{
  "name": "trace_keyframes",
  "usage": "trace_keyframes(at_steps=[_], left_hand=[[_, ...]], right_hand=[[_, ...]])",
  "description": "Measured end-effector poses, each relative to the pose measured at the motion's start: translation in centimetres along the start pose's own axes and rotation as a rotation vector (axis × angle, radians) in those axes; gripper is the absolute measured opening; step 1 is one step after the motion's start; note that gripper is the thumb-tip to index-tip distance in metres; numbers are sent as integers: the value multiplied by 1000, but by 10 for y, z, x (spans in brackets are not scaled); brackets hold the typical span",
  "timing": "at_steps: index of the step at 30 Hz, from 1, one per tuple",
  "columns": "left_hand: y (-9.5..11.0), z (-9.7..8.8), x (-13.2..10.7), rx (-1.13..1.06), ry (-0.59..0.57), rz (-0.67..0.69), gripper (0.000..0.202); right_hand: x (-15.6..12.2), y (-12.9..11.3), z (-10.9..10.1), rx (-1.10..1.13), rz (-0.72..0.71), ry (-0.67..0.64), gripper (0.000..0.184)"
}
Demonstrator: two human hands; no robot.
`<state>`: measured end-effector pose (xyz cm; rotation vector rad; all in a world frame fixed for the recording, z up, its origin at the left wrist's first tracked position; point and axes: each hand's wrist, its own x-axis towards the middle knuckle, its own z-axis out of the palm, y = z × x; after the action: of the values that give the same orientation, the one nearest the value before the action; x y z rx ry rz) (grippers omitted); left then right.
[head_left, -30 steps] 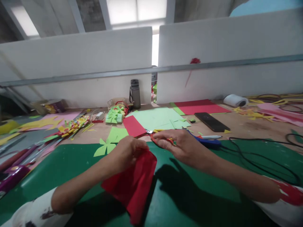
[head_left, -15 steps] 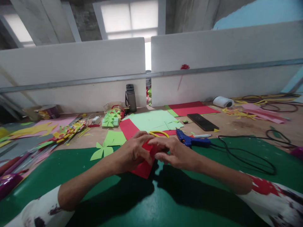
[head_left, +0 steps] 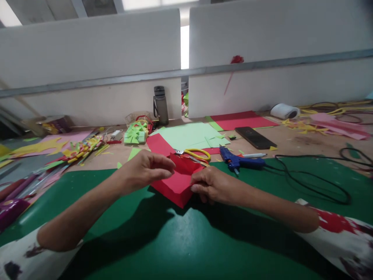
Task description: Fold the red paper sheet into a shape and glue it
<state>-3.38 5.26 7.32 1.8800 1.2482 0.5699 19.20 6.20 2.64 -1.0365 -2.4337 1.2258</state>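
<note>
A red folded paper box point(head_left: 176, 188) with raised sides stands tilted over the green mat, in the middle of the view. My right hand point(head_left: 210, 183) pinches its right side between thumb and fingers. At the box's left, my left hand point(head_left: 148, 170) is open, thumb apart from the curved fingers; whether the fingertips touch the paper I cannot tell. Just behind the box lie yellow-handled scissors point(head_left: 196, 154), partly covered by it. A blue glue gun point(head_left: 241, 160) rests to the right of my right hand.
Beyond the mat point(head_left: 186, 249) are pale green sheets point(head_left: 189, 134), a red sheet point(head_left: 241, 120), a black phone point(head_left: 255, 137) and a grey bottle point(head_left: 161, 105). The glue gun's black cable point(head_left: 305, 192) loops across the right side. Paper scraps and strips point(head_left: 84, 149) lie at left.
My left hand has moved left, away from my right hand, and its fingers have spread. The red paper now shows as an open box shape. The view has tipped downward.
</note>
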Motion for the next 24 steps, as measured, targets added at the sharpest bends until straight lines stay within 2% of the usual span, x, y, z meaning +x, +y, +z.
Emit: trace_keyframes(at_steps=[3,9,19,24], left_hand=[[-3,7,-5,100,-120,17,32],[-18,27,2,382,-374,85,16],[-15,42,4,613,-302,87,12],[-14,43,2,670,-315,61,13]], right_hand=[[1,-2,1,14,2,-18,21],[3,-1,2,16,-3,4,17],[5,3,6,11,29,-2,16],[5,5,6,-32,25,18,17]])
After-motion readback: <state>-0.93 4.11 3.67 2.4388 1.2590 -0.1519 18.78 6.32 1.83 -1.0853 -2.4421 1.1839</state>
